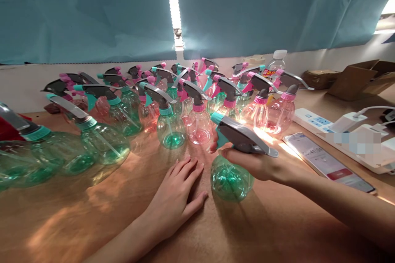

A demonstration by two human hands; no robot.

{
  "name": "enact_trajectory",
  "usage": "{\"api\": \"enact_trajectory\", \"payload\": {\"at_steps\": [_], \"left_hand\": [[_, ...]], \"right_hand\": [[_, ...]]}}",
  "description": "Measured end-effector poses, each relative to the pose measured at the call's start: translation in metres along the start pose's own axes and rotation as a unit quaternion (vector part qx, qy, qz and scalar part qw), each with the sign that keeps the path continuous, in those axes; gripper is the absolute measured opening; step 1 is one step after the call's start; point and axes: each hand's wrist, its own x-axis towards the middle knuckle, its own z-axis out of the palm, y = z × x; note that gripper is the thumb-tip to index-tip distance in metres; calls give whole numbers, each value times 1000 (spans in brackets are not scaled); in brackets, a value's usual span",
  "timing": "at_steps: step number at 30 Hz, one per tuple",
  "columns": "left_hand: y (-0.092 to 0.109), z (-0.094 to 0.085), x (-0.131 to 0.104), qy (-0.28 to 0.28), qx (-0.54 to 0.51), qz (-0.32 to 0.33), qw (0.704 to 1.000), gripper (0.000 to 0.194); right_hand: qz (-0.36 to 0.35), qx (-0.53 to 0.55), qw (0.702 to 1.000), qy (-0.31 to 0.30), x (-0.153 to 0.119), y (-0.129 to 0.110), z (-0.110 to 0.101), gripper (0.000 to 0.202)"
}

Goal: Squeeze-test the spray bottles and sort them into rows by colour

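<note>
My right hand [247, 162] is wrapped round the neck of a green spray bottle [232, 181] with a grey and teal trigger head. The bottle tilts a little, and the hand hides its collar. Flat on the table lies my left hand [179, 191], fingers spread, holding nothing, to the left of that bottle. Just beyond the hands stand a green spray bottle [171, 131] with a teal collar and a clear pink spray bottle [199, 125] with a pink collar.
Several more spray bottles, pink and green, crowd the back and left, including a green one [106, 144]. On the right are a phone [327, 162], a power strip [317, 121] with plugged-in chargers, and an open cardboard box [354, 80]. A blue cloth [247, 12] hangs behind.
</note>
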Motion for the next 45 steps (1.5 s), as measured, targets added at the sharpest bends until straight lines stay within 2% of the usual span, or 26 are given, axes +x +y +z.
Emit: {"api": "enact_trajectory", "payload": {"at_steps": [2,6,10,16,28,35,41,45], "left_hand": [[0,-1,1,-2,-2,-1,1000,53],[2,-4,3,-14,-1,-8,1000,53],[4,-8,4,-23,1,-12,1000,53],[5,-9,5,-26,1,-11,1000,52],[2,-3,2,-8,-8,-5,1000,54],[1,-1,1,0,-5,-2,1000,54],[1,-2,2,3,-2,-1,1000,53],[3,-5,3,-12,-6,-8,1000,53]], "right_hand": [[-2,5,1000,3,0,2,0,17],[-39,116,992,-6,1,1,8,33],[-36,165,986,10,3,-2,15,34],[-53,154,986,34,3,3,18,35],[-53,153,987,4,5,3,16,49],[-63,161,985,19,5,2,18,41],[-76,158,984,22,5,4,21,45],[-72,147,986,42,3,6,22,42]]}}
